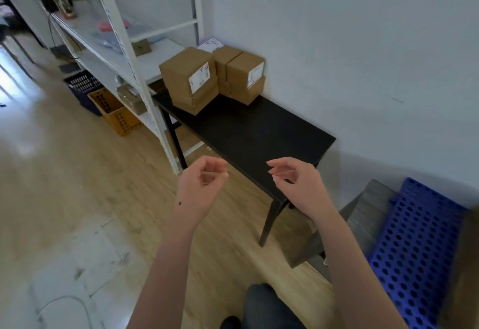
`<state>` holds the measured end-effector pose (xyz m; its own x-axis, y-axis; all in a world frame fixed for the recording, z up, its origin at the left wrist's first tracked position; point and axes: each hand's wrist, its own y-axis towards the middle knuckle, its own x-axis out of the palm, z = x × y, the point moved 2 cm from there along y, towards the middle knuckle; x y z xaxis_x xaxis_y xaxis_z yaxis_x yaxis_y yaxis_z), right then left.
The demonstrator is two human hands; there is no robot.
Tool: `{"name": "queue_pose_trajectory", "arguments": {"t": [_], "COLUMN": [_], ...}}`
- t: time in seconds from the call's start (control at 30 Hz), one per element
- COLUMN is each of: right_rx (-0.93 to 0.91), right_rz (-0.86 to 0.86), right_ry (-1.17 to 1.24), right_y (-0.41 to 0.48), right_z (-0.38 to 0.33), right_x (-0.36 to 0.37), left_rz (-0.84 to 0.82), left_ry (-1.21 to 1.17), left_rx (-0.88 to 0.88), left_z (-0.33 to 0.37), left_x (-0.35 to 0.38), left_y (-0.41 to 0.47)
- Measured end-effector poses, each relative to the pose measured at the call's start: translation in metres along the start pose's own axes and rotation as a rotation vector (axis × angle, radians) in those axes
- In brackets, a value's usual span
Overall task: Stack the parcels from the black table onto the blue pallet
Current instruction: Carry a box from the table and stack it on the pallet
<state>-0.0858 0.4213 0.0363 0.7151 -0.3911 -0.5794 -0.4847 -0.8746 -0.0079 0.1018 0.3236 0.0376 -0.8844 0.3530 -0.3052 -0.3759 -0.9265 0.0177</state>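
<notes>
Seen through one wide-angle lens at head height, looking forward and down. Nearest the lens: bare left hand (201, 181) and bare right hand (298, 182), held out by the near edge of a long matt black rectangular table (248, 134). Farther off, the tabletop's far end against a white wall (337, 43). Cropped at the lower right border, a perforated blue plastic pallet (414, 251).

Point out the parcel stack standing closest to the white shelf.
The left stack, right beside the shelf upright at the black table's far end; the other stacks stand further right, against the wall.
</notes>
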Motion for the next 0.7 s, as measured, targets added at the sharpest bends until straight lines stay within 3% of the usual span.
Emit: {"name": "queue_pose_trajectory", "arguments": {"t": [0.5,0.7], "right_rx": [0.023,-0.013], "right_rz": [-0.026,-0.030], "right_ry": [0.022,0.026], "right_y": [0.186,0.266], "right_z": [-0.025,-0.045], "right_x": [0.047,0.059], "left_rz": [0.015,0.036], "left_ry": [0.047,-0.062], "left_rx": [0.002,-0.063], "left_z": [-0.014,-0.009], "left_x": [-0.036,-0.052], "left_y": [0.182,0.265]}}
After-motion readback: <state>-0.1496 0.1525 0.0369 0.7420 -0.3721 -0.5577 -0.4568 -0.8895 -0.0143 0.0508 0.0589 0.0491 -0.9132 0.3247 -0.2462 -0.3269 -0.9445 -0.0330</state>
